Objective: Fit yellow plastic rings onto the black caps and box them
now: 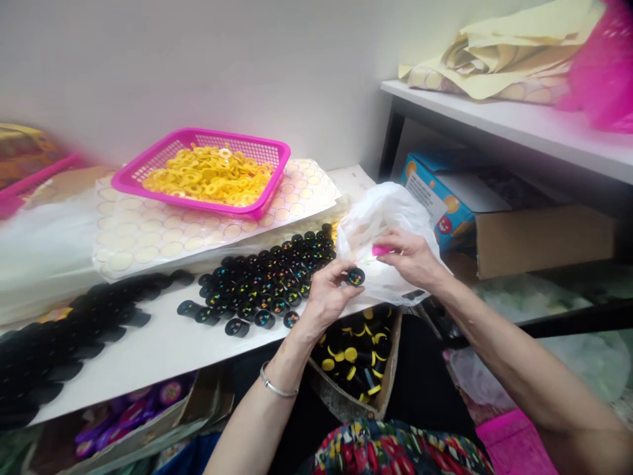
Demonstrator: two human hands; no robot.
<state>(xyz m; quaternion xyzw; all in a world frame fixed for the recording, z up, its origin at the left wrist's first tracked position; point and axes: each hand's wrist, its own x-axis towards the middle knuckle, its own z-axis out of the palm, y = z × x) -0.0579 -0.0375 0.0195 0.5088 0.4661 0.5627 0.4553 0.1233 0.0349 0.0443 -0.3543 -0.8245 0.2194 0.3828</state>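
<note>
Between the thumb and fingers of my left hand [330, 290] is a small black cup [355, 276], its mouth facing me and tiny coloured bits inside. My right hand [408, 254] pinches a small bright pink piece [380, 250], whose exact kind I cannot make out. That hand is over a white plastic bag [390, 208] standing at the right end of the table. Left of my left hand, many similar black cups [264, 284] stand close together on the white table [163, 343], coloured bits showing in them.
A pink basket [262, 210] of yellow rings [208, 175] rests on printed circle sheets [168, 231]. More black cylinders [99, 316] lie at left. Below, a carton [390, 369] holds black tubes with yellow caps [351, 356]. A shelf [475, 109] and blue box [428, 188] are at right.
</note>
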